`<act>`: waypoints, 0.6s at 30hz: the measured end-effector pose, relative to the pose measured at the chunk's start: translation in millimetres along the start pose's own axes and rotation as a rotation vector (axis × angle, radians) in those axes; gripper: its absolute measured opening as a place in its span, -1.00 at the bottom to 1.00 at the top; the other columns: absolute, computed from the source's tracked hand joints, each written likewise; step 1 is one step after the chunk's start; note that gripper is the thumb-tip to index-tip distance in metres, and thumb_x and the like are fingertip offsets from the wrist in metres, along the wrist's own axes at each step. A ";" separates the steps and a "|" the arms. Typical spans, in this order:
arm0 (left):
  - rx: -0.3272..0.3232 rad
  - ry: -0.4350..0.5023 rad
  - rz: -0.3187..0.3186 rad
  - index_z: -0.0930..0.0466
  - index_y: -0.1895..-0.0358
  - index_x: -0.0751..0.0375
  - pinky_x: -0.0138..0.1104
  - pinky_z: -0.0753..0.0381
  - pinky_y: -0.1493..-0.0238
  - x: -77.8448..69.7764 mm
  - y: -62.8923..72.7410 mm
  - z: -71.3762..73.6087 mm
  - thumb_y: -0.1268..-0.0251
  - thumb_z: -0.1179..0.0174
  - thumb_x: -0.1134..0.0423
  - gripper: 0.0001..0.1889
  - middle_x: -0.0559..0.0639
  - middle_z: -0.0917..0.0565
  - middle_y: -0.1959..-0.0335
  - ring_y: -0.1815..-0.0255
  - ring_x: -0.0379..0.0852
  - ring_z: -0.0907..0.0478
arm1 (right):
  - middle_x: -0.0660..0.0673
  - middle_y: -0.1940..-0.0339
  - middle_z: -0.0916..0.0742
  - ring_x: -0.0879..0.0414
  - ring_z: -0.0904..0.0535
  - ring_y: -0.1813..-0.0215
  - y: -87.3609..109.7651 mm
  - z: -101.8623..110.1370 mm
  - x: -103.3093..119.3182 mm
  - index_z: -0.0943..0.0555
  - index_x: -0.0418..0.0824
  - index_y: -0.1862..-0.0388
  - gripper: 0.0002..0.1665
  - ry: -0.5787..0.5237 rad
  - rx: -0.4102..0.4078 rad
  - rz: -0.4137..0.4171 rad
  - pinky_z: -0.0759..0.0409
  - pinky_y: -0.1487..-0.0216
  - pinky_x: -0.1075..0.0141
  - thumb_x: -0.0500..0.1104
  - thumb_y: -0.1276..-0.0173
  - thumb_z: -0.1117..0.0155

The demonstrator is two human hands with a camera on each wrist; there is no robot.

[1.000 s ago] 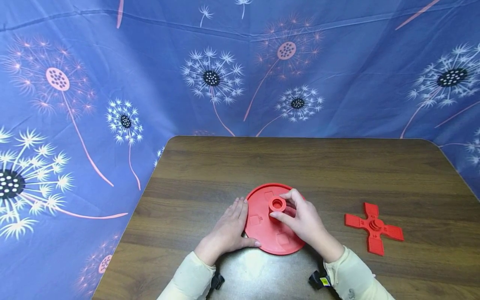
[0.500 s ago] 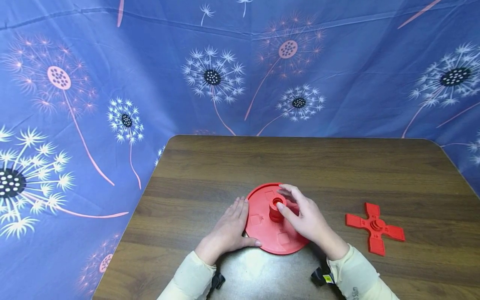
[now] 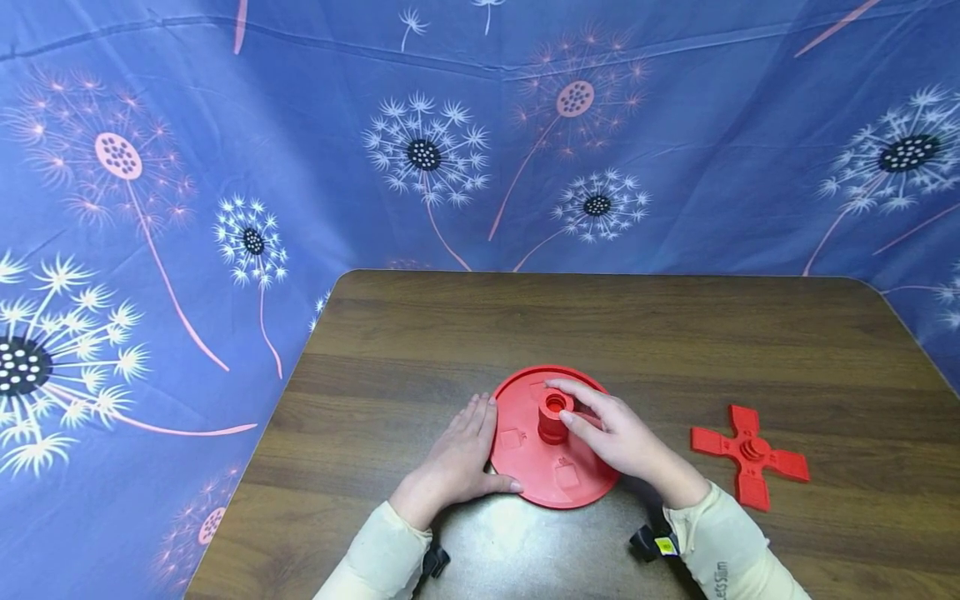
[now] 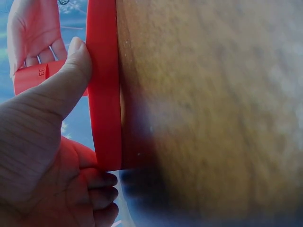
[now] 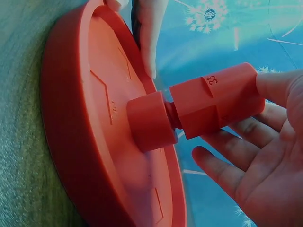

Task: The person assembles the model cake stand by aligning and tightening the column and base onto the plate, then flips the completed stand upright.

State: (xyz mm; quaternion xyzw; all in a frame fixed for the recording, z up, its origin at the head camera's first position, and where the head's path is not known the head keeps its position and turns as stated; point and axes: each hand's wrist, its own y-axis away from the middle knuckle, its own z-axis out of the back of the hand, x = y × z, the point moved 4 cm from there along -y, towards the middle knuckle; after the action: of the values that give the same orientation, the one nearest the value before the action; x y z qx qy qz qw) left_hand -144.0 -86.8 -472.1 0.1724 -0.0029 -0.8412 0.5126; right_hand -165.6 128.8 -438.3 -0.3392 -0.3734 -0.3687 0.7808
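A red round disc [image 3: 517,408] with a raised rim lies on the table, recessed squares on its face. At its centre a red cylinder [image 3: 553,425], marked 33 and flat-sided in part, stands upright on a short round boss [image 5: 150,122]. A narrow threaded neck shows between the two. My right hand [image 3: 618,433] holds the cylinder near its top, thumb tip at the upper edge, other fingers round the far side. My left hand [image 3: 457,458] rests against the disc's left rim with fingers straight and thumb spread along the front edge.
To the right on the wooden table [image 3: 420,317] lies a red four-armed cross [image 3: 752,450] with a threaded stud at its middle. Behind the table hangs a blue dandelion-patterned cloth [image 3: 315,125].
My right hand has loosened round the cylinder, shifted its fingers and taken hold again, with its wrist now farther right. The left hand and the disc have stayed in place.
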 end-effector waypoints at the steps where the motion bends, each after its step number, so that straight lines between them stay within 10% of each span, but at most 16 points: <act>1: -0.001 0.000 -0.001 0.05 -0.52 0.42 -0.09 -0.05 -0.49 -0.1 0.1 0.1 0.02 -0.30 -0.41 0.24 0.31 -0.03 -0.53 -0.55 0.16 0.07 | -0.10 -0.20 -0.62 0.12 -0.54 -0.19 0.2 -0.1 -0.1 -0.46 -0.17 -0.32 -0.50 0.004 -0.005 0.003 -0.54 -0.19 0.13 -0.27 -0.42 -0.22; 18: -0.005 0.021 -0.006 0.07 -0.52 0.43 -0.09 -0.04 -0.50 -1.3 0.7 1.1 0.02 -0.31 -0.40 0.25 0.31 -0.03 -0.53 -0.55 0.17 0.08 | 0.01 0.05 -0.71 0.07 -0.70 0.05 7.6 -7.7 2.3 -0.51 -0.15 -0.06 -0.51 0.016 -0.213 -0.068 -0.65 -0.01 0.17 -0.20 -0.18 -0.49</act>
State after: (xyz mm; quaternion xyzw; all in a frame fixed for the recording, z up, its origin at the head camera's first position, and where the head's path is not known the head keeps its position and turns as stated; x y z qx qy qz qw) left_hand -143.2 -86.2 -470.5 0.1800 0.0051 -0.8407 0.5106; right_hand -155.7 125.6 -442.1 -0.4046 -0.3372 -0.4354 0.7301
